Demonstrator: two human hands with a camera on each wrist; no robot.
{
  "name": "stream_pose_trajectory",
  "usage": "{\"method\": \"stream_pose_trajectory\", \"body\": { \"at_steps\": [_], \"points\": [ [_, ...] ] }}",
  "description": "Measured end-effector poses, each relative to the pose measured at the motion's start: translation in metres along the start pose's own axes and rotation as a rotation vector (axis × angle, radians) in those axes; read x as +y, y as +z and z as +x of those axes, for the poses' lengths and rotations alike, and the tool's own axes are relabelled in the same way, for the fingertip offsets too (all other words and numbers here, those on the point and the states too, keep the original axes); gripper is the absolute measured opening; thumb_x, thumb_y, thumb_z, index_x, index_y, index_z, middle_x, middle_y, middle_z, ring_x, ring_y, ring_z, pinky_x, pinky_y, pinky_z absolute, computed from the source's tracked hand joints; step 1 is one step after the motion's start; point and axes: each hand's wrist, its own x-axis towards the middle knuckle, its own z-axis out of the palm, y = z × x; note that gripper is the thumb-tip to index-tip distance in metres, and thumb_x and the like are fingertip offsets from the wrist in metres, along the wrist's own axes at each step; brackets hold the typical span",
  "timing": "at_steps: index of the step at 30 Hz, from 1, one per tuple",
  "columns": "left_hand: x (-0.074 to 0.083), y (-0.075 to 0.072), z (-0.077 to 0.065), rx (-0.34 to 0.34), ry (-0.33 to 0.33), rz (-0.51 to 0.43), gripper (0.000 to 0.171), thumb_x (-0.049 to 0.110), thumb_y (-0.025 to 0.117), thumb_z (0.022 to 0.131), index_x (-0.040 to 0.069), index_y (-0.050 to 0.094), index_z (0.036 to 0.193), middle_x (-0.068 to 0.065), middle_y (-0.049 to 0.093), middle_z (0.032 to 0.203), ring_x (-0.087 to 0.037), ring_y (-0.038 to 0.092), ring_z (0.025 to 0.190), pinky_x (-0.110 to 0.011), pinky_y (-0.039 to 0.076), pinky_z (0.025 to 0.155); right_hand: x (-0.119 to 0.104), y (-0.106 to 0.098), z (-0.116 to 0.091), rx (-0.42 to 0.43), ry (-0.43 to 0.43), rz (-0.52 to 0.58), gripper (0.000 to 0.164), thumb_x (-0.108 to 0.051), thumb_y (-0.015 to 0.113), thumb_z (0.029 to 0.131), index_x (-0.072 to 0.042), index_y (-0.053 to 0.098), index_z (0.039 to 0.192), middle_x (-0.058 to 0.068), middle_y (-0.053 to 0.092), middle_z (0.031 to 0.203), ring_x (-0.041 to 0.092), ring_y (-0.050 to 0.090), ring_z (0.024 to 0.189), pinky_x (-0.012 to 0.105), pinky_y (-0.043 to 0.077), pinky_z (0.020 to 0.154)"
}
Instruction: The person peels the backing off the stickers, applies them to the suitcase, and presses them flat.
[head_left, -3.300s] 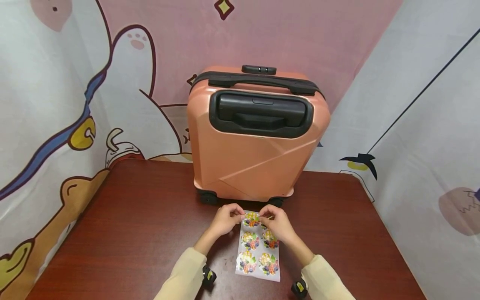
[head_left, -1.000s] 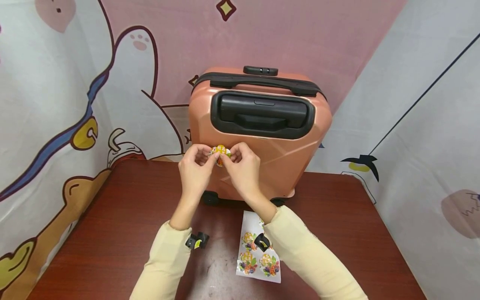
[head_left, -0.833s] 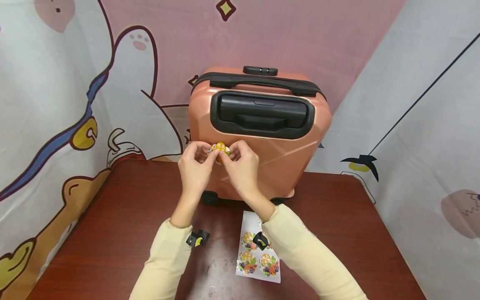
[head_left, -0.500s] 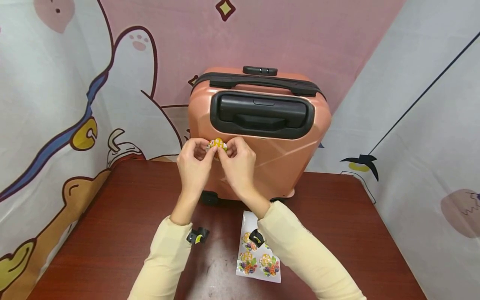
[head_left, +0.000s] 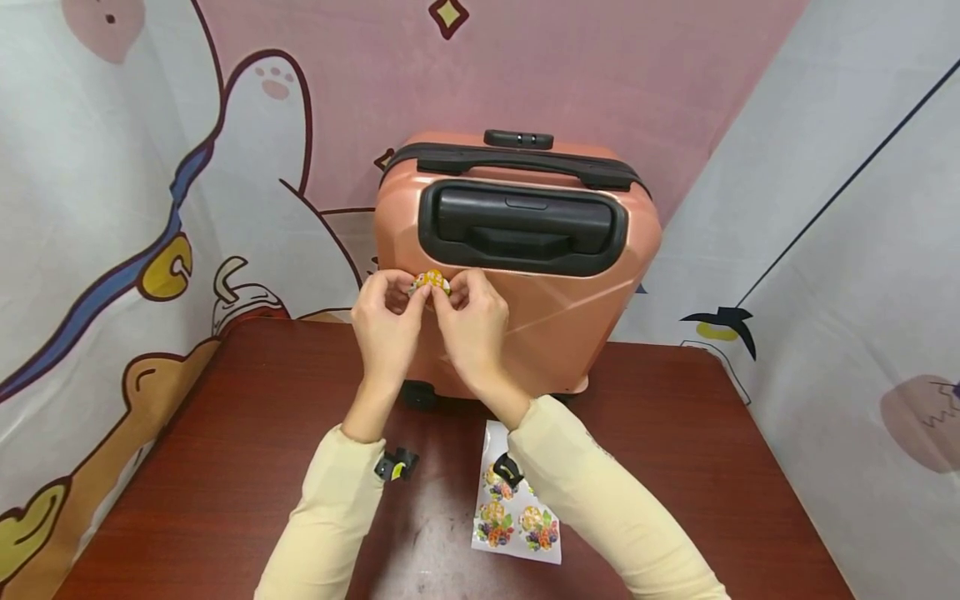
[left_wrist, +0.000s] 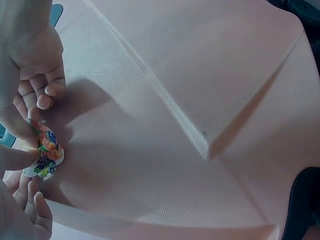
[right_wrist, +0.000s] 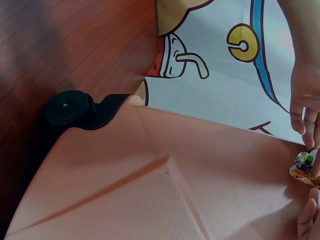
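Pink-and-white cartoon-printed cloth (head_left: 600, 75) is hung behind a reddish-brown wooden table (head_left: 675, 442), on which a salmon-pink hard-shell suitcase (head_left: 558, 325) is stood. A small fruit-printed sticker (head_left: 431, 279) is pinched by the left hand (head_left: 386, 329) and right hand (head_left: 476, 329) before the suitcase's facing panel, below its black recessed handle (head_left: 525, 221); whether contact is made cannot be told. A white sticker sheet (head_left: 493, 437) is partly covered by the cream right sleeve (head_left: 600, 500).
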Motion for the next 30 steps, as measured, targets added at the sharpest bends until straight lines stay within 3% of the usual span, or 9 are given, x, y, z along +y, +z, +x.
{"method": "stream_pose_trajectory", "body": {
  "at_steps": [14, 30],
  "points": [
    [0.0010, 0.0031, -0.0004, 0.039, 0.030, 0.053, 0.017, 0.004, 0.075, 0.077, -0.004, 0.062, 0.083, -0.014, 0.059, 0.075, -0.024, 0.057, 0.064, -0.028, 0.045, 0.058, -0.0019, 0.0028, -0.0017, 0.029, 0.015, -0.083, 0.018, -0.009, 0.074, 0.076, -0.004, 0.056, 0.073, 0.005, 0.058, 0.065, 0.019, 0.058, 0.061, 0.035, 0.045, 0.056],
    [-0.0008, 0.0009, -0.0004, 0.046, 0.057, 0.061, 0.017, 0.004, 0.075, 0.077, -0.004, 0.061, 0.083, -0.014, 0.059, 0.077, -0.025, 0.058, 0.066, -0.031, 0.045, 0.058, 0.0035, 0.0002, -0.0035, 0.058, -0.039, -0.108, 0.019, -0.009, 0.074, 0.077, -0.003, 0.056, 0.073, 0.006, 0.058, 0.065, 0.019, 0.059, 0.060, 0.036, 0.046, 0.054]
  ]
}}
